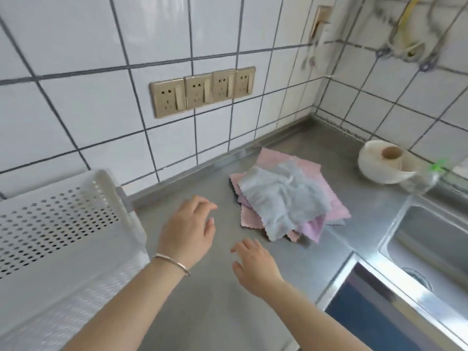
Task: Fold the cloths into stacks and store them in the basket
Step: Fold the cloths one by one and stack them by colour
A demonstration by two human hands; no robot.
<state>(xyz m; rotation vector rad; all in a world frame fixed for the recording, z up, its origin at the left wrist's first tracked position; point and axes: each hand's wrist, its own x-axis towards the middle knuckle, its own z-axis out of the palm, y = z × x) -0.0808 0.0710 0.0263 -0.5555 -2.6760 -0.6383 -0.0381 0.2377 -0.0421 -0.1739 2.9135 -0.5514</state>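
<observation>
Both hands' fingers are hanging relaxed, holding nothing; the cloths [286, 198] are lying just ahead-right, nearer the right hand [255, 264].

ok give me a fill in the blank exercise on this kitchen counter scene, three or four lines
1. The top cloth on the pile of cloths is pale ____.
2. The perforated white basket sits to the ____ of the pile.
3. The left hand and right hand hold ____.
4. The bracelet is on the ____ wrist.

Missing words: blue; left; nothing; left
</observation>
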